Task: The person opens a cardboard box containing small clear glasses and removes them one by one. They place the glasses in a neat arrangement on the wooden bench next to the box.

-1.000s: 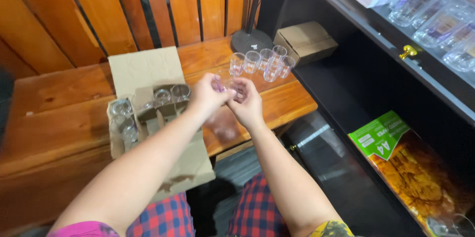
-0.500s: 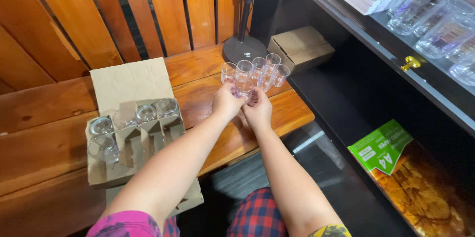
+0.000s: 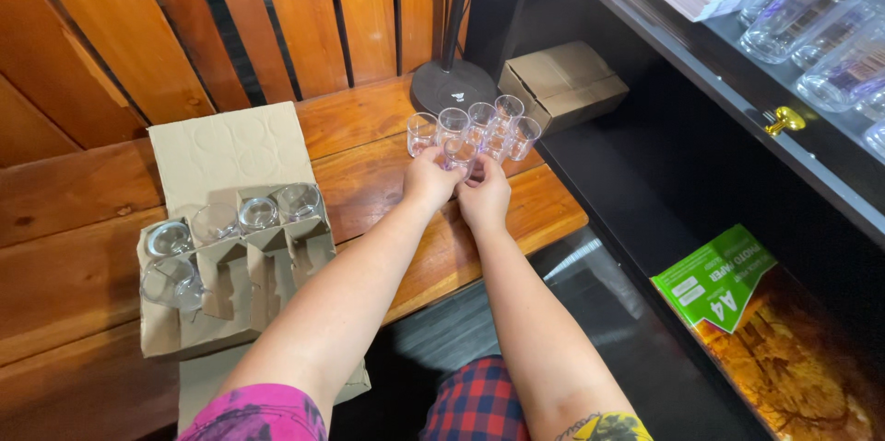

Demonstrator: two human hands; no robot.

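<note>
- The left hand [image 3: 430, 181] and the right hand [image 3: 483, 197] meet around one small clear glass [image 3: 459, 155] at the near edge of a cluster of like glasses [image 3: 481, 123] on the wooden surface [image 3: 83, 257].
- The fingers of both hands are closed narrowly about the glass's lower part; whether it stands on the wood or is lifted cannot be told.
- It looks light, stiff, smooth and breakable, likely slippery; the side wall seems the best hold, clear of the thin rim.
- The glass's base is hidden behind the fingers, and the clustered glasses blur into one another.
- To the left, a cardboard divider box [image 3: 230, 257] holds more glasses, its lower edge covered by the left arm.
</note>
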